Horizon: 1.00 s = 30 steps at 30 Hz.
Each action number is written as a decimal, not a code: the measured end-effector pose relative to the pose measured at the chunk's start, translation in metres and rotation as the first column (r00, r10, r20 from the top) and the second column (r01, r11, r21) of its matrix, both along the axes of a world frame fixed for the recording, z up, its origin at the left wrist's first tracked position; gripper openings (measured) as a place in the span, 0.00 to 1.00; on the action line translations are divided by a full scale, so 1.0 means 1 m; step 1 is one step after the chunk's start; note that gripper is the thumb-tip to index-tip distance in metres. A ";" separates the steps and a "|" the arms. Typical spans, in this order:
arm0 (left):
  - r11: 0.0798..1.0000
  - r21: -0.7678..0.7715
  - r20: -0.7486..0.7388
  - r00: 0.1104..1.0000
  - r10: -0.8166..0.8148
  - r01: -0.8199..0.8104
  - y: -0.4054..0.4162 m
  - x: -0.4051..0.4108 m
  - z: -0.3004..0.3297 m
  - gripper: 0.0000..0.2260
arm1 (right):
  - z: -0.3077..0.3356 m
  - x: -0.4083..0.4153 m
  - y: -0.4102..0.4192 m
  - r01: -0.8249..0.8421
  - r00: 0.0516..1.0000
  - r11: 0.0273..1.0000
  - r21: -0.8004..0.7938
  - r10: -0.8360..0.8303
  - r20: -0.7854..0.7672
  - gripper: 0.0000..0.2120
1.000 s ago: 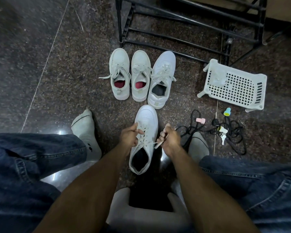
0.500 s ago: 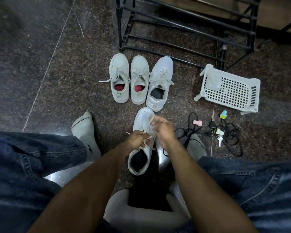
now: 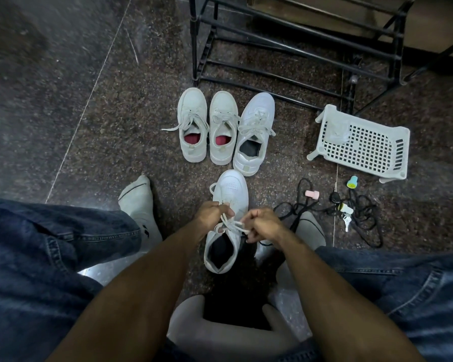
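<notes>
The head view looks straight down between the knees of a seated person in jeans. A white sneaker (image 3: 229, 190) stands on the dark speckled floor (image 3: 89, 126) right in front, toe pointing away and open heel toward the person, between the two socked feet (image 3: 139, 202). That is probably so the lacing sits within easy reach of both arms. The left hand (image 3: 211, 214) is over the left side of the tongue, its grip pinched tight on a strand of the white lace (image 3: 230, 224). The right hand (image 3: 263, 223) is opposite on the shoe's right side, fingers curled and clamped on the other strand. The lace runs taut and crossed between the two fists, so this looks like a knot or bow being drawn, with each hand pulling outward against the other. One loop of lace lies loose by the toe on the left. Beyond the sneaker three more pale shoes stand side by side, heels toward the person: a pair with red insoles (image 3: 192, 111) and a whiter one (image 3: 259, 108), likely the mate, touching the pair. Their laces seem tied, so they read as finished and set aside near the black metal rack (image 3: 193, 48) behind them. To the right a white perforated basket (image 3: 404, 131) lies tipped on its side, and near it are a tangle of black cord (image 3: 369, 218), some keys (image 3: 347, 222) and two small coloured pieces, all well apart from the lacing.
</notes>
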<state>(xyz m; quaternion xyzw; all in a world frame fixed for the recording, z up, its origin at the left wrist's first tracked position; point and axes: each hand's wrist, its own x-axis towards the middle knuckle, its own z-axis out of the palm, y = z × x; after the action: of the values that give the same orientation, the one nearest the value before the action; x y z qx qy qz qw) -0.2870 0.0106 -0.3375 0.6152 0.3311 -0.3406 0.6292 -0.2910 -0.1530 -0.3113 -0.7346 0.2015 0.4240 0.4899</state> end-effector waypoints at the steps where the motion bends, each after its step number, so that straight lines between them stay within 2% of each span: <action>1: 1.000 0.021 0.015 1.000 -0.003 0.003 0.000 0.000 -0.002 0.02 | 0.001 -0.001 -0.002 -0.065 0.997 0.998 0.020 0.066 -0.032 0.11; 4: 0.997 0.059 0.107 0.993 -0.058 0.052 -0.004 0.000 -0.010 0.08 | 0.006 -0.003 0.004 -0.219 0.975 0.975 0.032 0.220 -0.017 0.19; 8: 0.995 0.083 0.155 0.985 -0.073 0.061 -0.006 0.000 -0.017 0.13 | 0.007 -0.008 0.018 -0.317 0.948 0.948 0.038 0.317 0.009 0.20; 12: 0.993 0.107 0.130 0.989 -0.066 0.052 -0.006 0.003 -0.014 0.11 | -0.004 -0.013 0.023 -0.269 0.957 0.963 0.016 0.265 0.113 0.08; 14: 0.992 0.114 0.112 0.991 -0.070 0.058 -0.005 0.003 -0.012 0.10 | -0.011 -0.014 0.025 -0.240 0.956 0.970 -0.031 0.242 0.168 0.10; 17: 0.972 0.201 0.218 0.962 -0.164 0.120 0.002 -0.002 -0.013 0.11 | -0.017 -0.013 0.029 -0.167 0.971 0.985 -0.044 0.172 0.165 0.16; 19: 0.921 0.299 0.242 0.914 -0.326 0.249 0.011 -0.005 -0.012 0.12 | -0.014 -0.012 0.033 -0.104 0.989 0.995 -0.007 0.104 0.101 0.16; 23: 0.793 0.328 0.181 0.789 -0.587 0.514 0.029 -0.013 -0.006 0.07 | -0.012 -0.011 0.037 0.045 0.998 0.996 0.075 -0.041 -0.047 0.13; 27: 0.687 0.428 0.240 0.658 -0.713 0.588 0.038 -0.018 -0.006 0.05 | -0.011 -0.007 0.039 0.098 0.989 0.994 0.054 -0.091 -0.116 0.10; 28: 0.619 0.504 0.244 0.588 -0.771 0.602 0.037 -0.018 0.000 0.03 | -0.010 -0.005 0.040 0.098 0.988 0.995 0.033 -0.093 -0.125 0.08; 30: 0.407 0.707 0.206 0.382 -0.901 0.579 0.033 -0.017 0.010 0.05 | -0.008 -0.002 0.043 0.101 0.984 0.995 -0.003 -0.100 -0.149 0.07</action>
<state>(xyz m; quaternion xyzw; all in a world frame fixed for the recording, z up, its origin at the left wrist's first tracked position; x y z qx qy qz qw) -0.3037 0.0440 -0.3279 0.9113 -0.1227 -0.2920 0.2632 -0.2934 -0.1105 -0.3195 -0.6886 0.2733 0.4528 0.4961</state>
